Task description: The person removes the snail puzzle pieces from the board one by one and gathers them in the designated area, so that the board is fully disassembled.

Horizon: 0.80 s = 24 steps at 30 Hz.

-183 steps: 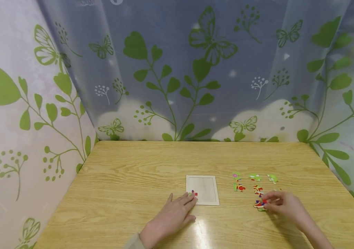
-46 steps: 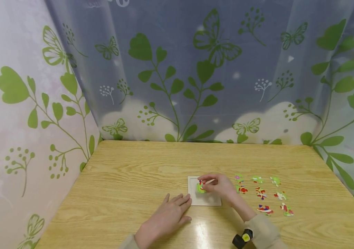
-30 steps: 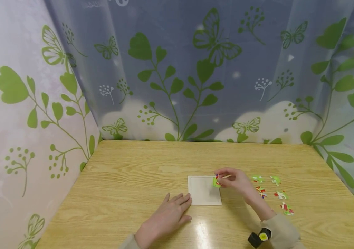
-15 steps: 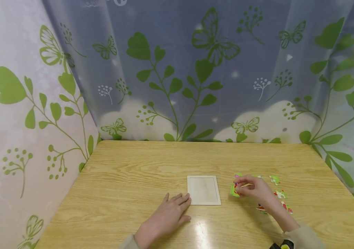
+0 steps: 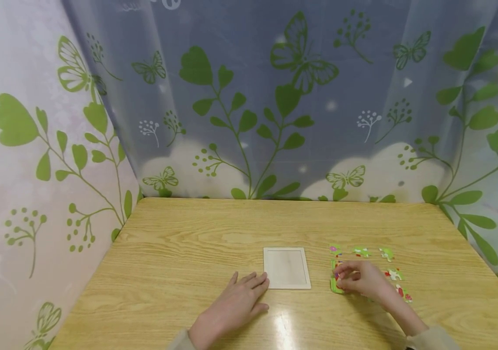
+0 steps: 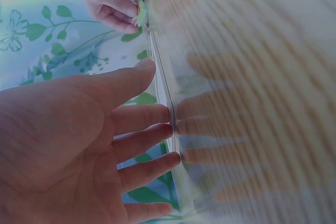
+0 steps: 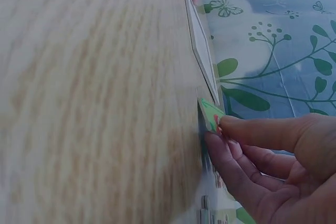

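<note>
The right hand has its grip pinched on a green puzzle piece, thumb and fingertips closed on the piece's edge; in the right wrist view the fingertips hold the green puzzle piece with its lower edge against the wood, tilted rather than flat. That piece sits low on the worktop, just right of the tray's near right corner and at the near left edge of the loose pieces. The puzzle tray, a pale square board with a raised rim, lies flat near the middle of the worktop, and its recess shows only bare wood. Beyond the right hand, 3 green pieces lie in a row, and 2 more pieces with red on them show past the knuckles on the right; others may be hidden under the hand. The left hand lies palm down on the worktop, its grip spread and holding nothing, with the fingertips at the near left edge of the tray, as the left wrist view shows. A curtain printed with green leaves and butterflies hangs around the worktop on 3 sides.
</note>
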### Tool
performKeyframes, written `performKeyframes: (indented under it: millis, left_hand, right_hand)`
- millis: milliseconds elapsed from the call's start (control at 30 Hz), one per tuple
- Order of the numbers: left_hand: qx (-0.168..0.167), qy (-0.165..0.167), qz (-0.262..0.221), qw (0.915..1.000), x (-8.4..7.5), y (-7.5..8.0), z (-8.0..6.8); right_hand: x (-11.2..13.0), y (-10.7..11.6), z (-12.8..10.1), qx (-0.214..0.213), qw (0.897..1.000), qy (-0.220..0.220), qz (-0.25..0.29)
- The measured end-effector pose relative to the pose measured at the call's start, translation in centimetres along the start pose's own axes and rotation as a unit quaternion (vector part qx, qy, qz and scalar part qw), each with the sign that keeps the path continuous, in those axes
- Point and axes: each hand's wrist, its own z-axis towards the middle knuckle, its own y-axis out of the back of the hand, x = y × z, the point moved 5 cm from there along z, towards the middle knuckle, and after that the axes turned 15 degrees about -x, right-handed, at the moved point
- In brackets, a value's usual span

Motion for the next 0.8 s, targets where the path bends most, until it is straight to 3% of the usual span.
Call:
performKeyframes:
  millis: [133, 333, 800]
  left_hand:
    - [-0.003, -0.001, 0.001, 1.0, 0.01, 0.03, 0.0]
    - [-0.008, -0.005, -0.001, 1.0, 0.05, 0.04, 0.1]
    - [-0.003, -0.01, -0.007, 0.9999, 0.44, 0.09, 0.24]
  right_hand:
    - [-0.09, 0.0, -0.08, -0.002, 0.998, 0.024, -0.051]
    - [0.32, 0.03, -0.14, -0.017, 0.987, 0.069, -0.143]
    - [0.8, 0.0, -0.44, -0.037, 0.981, 0.064, -0.179]
